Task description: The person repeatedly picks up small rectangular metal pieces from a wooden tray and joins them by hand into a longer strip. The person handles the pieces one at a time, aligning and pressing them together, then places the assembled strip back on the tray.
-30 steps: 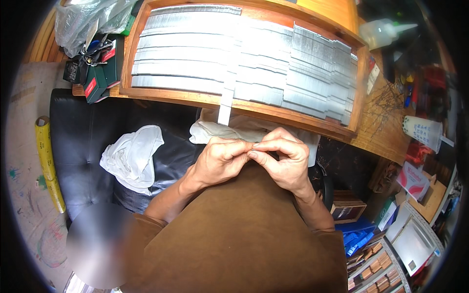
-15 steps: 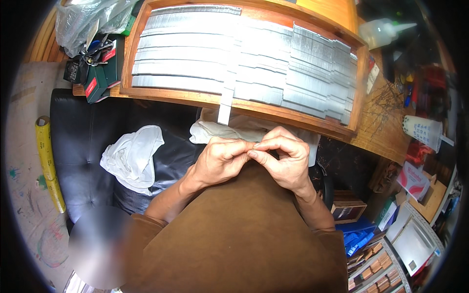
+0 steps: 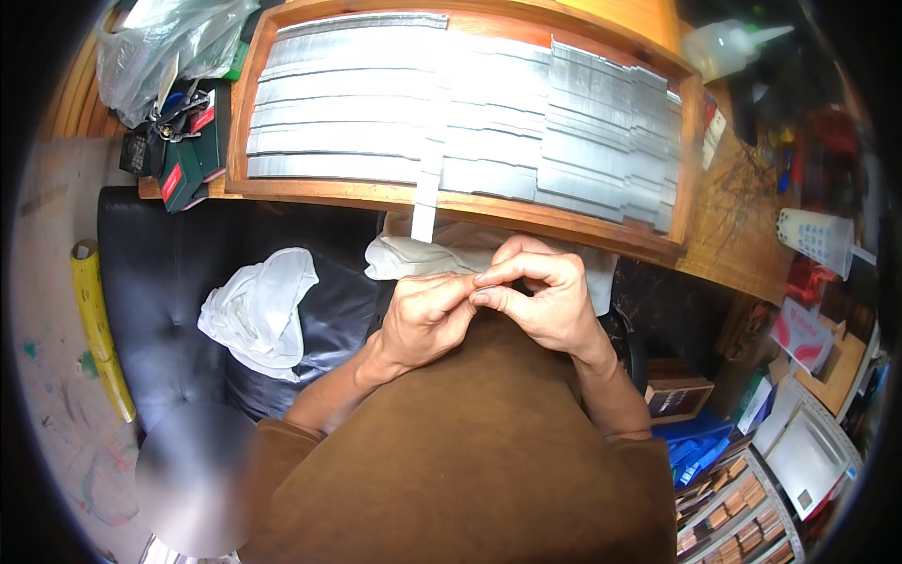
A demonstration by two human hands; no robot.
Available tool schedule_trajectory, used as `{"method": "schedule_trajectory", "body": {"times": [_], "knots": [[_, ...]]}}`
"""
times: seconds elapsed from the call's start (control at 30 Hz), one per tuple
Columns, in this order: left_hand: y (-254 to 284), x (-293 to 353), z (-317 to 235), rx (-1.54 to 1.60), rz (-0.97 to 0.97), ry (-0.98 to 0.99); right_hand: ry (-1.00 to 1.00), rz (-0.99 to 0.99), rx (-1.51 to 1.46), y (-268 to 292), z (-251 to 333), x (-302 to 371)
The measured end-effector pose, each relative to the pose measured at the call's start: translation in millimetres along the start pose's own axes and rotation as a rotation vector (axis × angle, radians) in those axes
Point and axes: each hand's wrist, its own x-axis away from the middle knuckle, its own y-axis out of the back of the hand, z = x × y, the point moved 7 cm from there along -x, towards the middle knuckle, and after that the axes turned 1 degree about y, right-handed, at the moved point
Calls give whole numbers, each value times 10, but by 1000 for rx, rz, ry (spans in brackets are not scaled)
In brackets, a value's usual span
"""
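- Left hand (image 3: 423, 320) and right hand (image 3: 564, 305) shifted slightly left in view.
- Fingers (image 3: 512, 270) pinched closed, tips meeting; can't tell what's held.
- Same fingertip work, apart from tray (image 3: 329, 192).

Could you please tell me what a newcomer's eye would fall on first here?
Most likely the shiny grey strips in the wooden tray across the top. Next, the left hand and right hand at the centre, fingertips meeting; anything in their grip cannot be made out. Left of them, a crumpled white cloth lies on a black seat.

Rumpled pale cloth (image 3: 413, 257) beyond left hand (image 3: 427, 315)
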Motion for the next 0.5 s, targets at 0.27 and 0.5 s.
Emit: {"method": "schedule_trajectory", "body": {"times": [0.27, 0.5], "knots": [[7, -21, -41, -12, -1, -47, 14, 13, 11, 2, 32, -15], [-11, -5, -20, 2, 0, -24, 23, 19, 5, 4, 47, -11]]}}
